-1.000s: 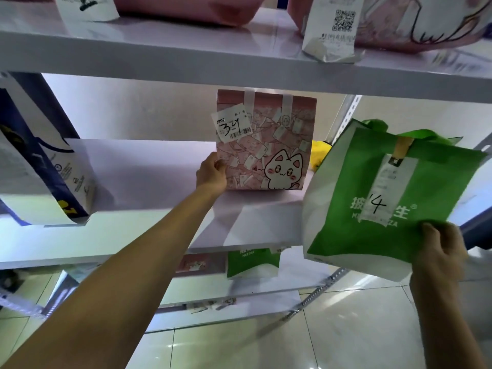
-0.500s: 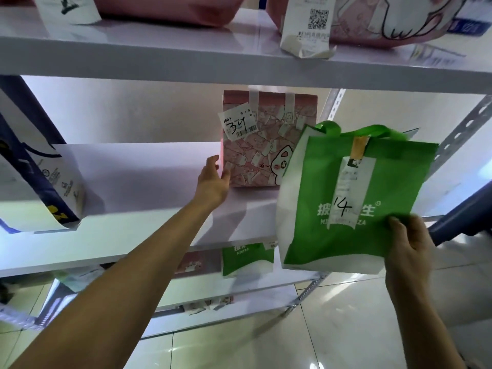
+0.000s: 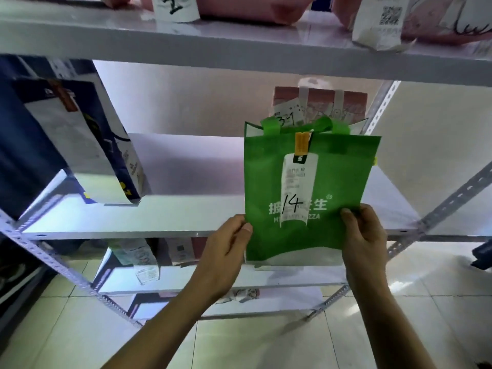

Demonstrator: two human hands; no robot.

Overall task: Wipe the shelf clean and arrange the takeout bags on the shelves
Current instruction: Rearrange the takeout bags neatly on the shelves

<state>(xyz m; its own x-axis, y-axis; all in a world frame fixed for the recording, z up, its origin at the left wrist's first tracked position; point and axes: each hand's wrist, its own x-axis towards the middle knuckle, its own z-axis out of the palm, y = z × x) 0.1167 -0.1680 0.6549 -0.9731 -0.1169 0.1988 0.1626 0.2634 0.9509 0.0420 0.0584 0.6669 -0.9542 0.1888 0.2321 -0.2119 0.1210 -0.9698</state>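
I hold a green takeout bag (image 3: pixel 332 187) marked 14 upright in front of the middle shelf (image 3: pixel 186 209). My left hand (image 3: pixel 226 251) pinches its lower left edge and my right hand (image 3: pixel 364 235) grips its lower right corner. The bag's bottom hangs below the shelf's front edge. Behind it, at the back of the shelf, stands a pink bag (image 3: pixel 324 105) tagged 34, mostly hidden by the green one. A dark blue and white bag (image 3: pixel 80 145) stands on the shelf's left side.
The top shelf (image 3: pixel 239 49) carries pink bags (image 3: pixel 247 9) with white receipts. Lower shelves (image 3: pixel 199 278) hold more bags. Perforated metal uprights (image 3: pixel 452 198) frame the rack on both sides. Tiled floor (image 3: pixel 266 342) lies below.
My left hand left the pink bag and came back to take the green bag's left edge. My right hand carried the green bag left, in front of the pink bag.
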